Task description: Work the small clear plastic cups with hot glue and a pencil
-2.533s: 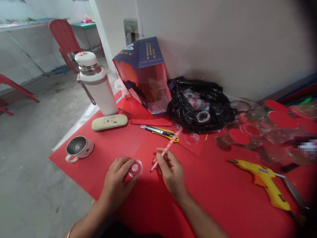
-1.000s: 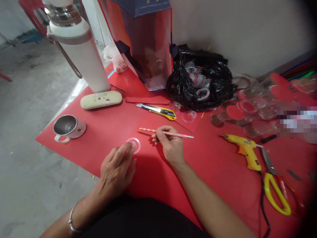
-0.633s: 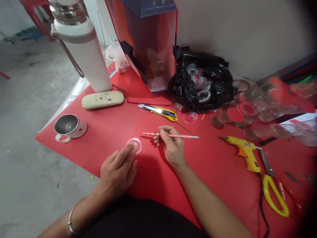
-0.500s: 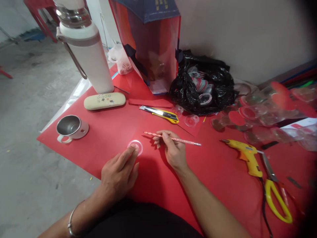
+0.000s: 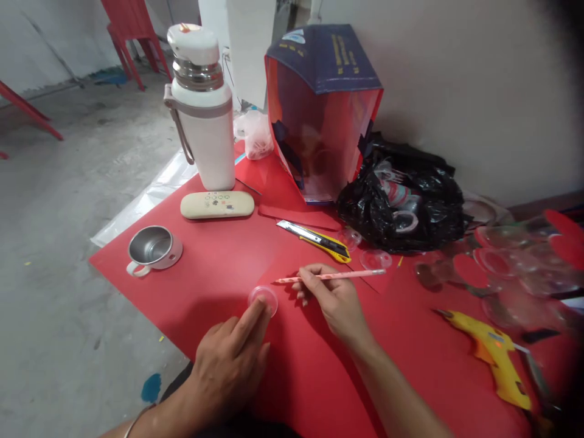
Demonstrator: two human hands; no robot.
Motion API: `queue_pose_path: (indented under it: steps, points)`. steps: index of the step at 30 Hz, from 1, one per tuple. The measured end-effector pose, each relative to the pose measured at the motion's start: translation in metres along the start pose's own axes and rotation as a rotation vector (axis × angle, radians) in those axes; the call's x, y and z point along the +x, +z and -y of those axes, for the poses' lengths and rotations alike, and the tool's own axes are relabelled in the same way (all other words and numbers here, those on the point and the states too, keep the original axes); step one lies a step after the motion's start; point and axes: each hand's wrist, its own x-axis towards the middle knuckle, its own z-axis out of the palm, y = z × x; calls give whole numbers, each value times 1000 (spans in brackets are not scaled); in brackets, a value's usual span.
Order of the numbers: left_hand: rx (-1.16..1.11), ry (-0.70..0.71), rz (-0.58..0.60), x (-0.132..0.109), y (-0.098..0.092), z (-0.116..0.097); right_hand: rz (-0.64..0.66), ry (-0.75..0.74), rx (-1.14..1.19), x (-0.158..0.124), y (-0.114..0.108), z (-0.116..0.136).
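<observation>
A small round clear plastic lid [image 5: 271,298] lies flat on the red sheet [image 5: 219,255]. My left hand [image 5: 232,350] presses down on it from above, index and middle fingers stretched out with their tips on its centre. To the right, my right hand [image 5: 335,298] pinches a pink patterned pencil [image 5: 347,275] between thumb and fingers. The pencil lies nearly level, its sharpened tip just beyond the lid's upper right edge and apart from it. Beyond the hands rests a yellow utility knife [image 5: 314,240], near another clear lid [image 5: 375,260].
A steel-lined cup [image 5: 155,248], a pencil case [image 5: 217,205] and a white thermos [image 5: 205,134] stand on the left. Behind are a dark blue and red box [image 5: 326,67] and a black plastic bag [image 5: 410,201]. A yellow glue gun [image 5: 493,347] and clear cups [image 5: 524,261] sit right.
The camera view has shifted, so everything appears lower and further right. The pencil tip is nearer the lid's edge, and the pencil is turned more level. My left fingers stay on the lid.
</observation>
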Motion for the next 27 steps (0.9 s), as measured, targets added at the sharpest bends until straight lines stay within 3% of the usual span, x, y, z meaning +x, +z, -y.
queue_pose_path:
  steps: [9, 27]
  points:
    - [-43, -14, -2, 0, -1, 2, -9, -143, 67, 22, 22, -15]
    - [-65, -14, 12, -1, 1, 1, 97, -178, -58, 18, 18, -19]
